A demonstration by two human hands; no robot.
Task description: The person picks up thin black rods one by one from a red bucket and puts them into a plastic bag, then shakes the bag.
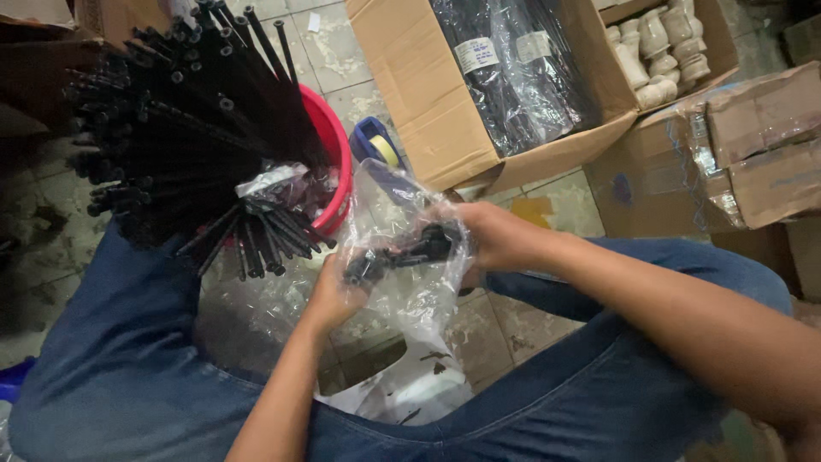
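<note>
I see my left hand (pixel 333 295) gripping the lower end of a crinkly clear plastic bag (pixel 410 257), fingers curled and pressed around the film. My right hand (pixel 492 235) closes on the bag's other side, fingers pinching through the plastic at small black parts (pixel 402 252), knobbly and matte, bunched inside. The bag sits just right of the red bucket (pixel 335 162), a smooth round tub crammed with thin black tubes (pixel 188 120) fanning outward. Beyond the bucket's rim lies a blue tape dispenser (pixel 374 144). Farther right of the bucket stands an open cardboard box (pixel 428 111) holding glossy wrapped black bundles (pixel 513 77).
</note>
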